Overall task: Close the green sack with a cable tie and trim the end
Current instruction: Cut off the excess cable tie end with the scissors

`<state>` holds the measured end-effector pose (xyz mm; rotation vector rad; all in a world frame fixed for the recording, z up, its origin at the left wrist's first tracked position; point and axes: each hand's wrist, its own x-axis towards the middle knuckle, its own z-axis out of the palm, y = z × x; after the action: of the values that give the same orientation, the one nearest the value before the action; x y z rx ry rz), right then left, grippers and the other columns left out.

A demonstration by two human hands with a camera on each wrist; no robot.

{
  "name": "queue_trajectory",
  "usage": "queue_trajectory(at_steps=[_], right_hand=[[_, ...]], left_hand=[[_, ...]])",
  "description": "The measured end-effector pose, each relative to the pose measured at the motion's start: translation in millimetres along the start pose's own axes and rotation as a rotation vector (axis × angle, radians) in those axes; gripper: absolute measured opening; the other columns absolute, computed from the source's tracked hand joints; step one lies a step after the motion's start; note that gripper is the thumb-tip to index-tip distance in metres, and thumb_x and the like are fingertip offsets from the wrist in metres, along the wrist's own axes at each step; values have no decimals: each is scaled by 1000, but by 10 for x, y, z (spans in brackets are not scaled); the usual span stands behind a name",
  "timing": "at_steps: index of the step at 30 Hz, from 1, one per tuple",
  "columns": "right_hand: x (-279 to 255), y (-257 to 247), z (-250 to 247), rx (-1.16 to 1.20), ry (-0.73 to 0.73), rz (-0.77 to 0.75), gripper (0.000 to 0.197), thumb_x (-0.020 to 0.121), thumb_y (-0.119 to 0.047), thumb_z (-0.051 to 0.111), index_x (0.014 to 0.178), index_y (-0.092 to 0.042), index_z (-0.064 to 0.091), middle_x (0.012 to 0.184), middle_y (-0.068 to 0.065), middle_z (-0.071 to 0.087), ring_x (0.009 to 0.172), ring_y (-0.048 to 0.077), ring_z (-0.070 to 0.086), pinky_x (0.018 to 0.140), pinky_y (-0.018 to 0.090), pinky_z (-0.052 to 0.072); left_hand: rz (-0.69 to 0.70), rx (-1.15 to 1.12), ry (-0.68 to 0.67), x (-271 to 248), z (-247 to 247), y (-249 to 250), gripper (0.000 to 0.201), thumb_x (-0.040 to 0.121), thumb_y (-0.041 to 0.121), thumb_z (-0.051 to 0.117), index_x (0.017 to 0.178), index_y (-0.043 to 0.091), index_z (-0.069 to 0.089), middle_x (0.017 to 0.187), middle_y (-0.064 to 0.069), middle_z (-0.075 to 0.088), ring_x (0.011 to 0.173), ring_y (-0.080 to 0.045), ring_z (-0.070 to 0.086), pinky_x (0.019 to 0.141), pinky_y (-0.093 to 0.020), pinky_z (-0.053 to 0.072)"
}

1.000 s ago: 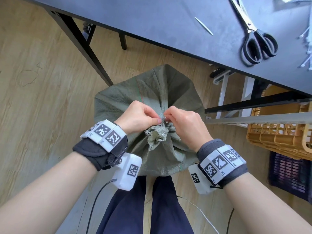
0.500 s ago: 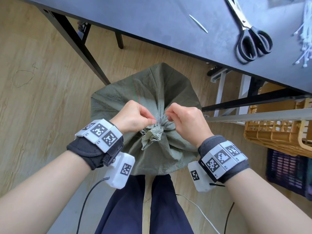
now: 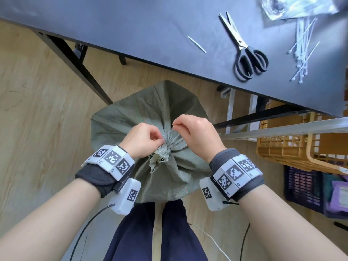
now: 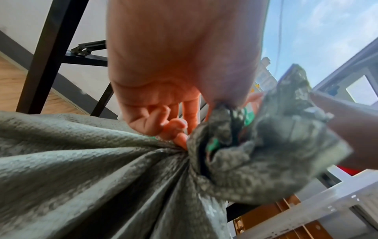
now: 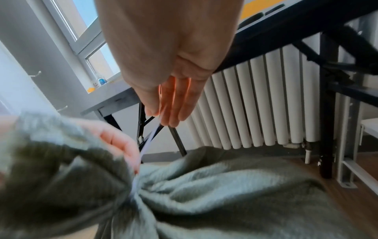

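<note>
The green sack (image 3: 131,121) stands on the floor between my legs and the table, its neck (image 3: 162,155) bunched tight. A thin white cable tie (image 3: 170,131) circles the neck, and its tail runs up and away. My left hand (image 3: 160,142) pinches the gathered neck where the tie wraps it; its curled fingers (image 4: 175,129) press into the cloth (image 4: 81,161). My right hand (image 3: 176,127) pinches the tail, stretched taut (image 5: 149,142) from the neck to its fingertips (image 5: 169,119). Black-handled scissors (image 3: 248,59) lie on the dark table (image 3: 131,25).
A heap of white cable ties (image 3: 303,49), a clear plastic bag (image 3: 293,6) and one cut-off tie end (image 3: 196,44) lie on the table. A yellow crate (image 3: 301,147) and a purple crate (image 3: 305,187) stand right of the sack. Black table legs (image 3: 75,63) slant at the left.
My right hand has drawn away from the neck, up and to the right, with the tie's tail pulled out between the hands. My left hand stays at the neck.
</note>
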<state>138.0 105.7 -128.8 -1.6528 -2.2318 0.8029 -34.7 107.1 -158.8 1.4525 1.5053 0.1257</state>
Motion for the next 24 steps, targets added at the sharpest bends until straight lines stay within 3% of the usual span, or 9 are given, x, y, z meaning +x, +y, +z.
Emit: queue_trajectory(at_steps=[5,8,12,15,19,21,24], right_hand=[[89,106,-707,-134,402,20,13,90,-17,57,94,-7,65,87,6,68,74,21,62,65,33,53],[266,355,-1119,-218,558,209,18,91,-17,55,101,-4,61,99,14,64,91,30,60,77,39,49],[536,611,-1404,-363,353,480,35,91,-26,56,115,0,53,119,20,53,116,34,46,94,40,38],[686,668,-1460,-381,224,539,42,90,-32,58,115,1,53,121,21,51,119,36,44,97,43,37],[785,676,-1436,-413,167,557,45,89,-34,59,115,1,53,122,22,50,118,38,45,96,45,38],[807,664,-1432,-408,177,569,43,90,-32,57,115,2,51,122,23,51,116,39,47,95,45,38],[764,609,-1473,-364,251,602,39,92,-30,52,114,2,49,119,25,55,109,43,50,91,46,39]], left_hand=[[-44,75,4,-48,-66,112,6,78,23,65,74,20,68,74,3,68,74,-13,62,65,-25,44],[-52,126,-33,-18,-104,148,9,77,23,61,68,23,61,68,4,66,66,-11,61,60,-26,46],[-71,120,-66,55,-145,149,19,80,25,54,62,21,57,64,0,69,67,-18,64,66,-32,50],[-68,36,-76,86,-185,141,14,81,21,53,67,20,55,64,-1,71,72,-17,66,78,-38,53],[-10,-68,-78,134,-257,126,16,81,13,54,68,22,53,69,-4,71,76,-22,66,82,-41,52],[20,-85,-78,163,-300,120,18,82,12,58,68,22,56,73,-3,69,79,-23,65,82,-38,50],[82,-120,-111,192,-355,94,13,83,10,64,72,17,60,76,2,64,78,-15,60,77,-24,45]])
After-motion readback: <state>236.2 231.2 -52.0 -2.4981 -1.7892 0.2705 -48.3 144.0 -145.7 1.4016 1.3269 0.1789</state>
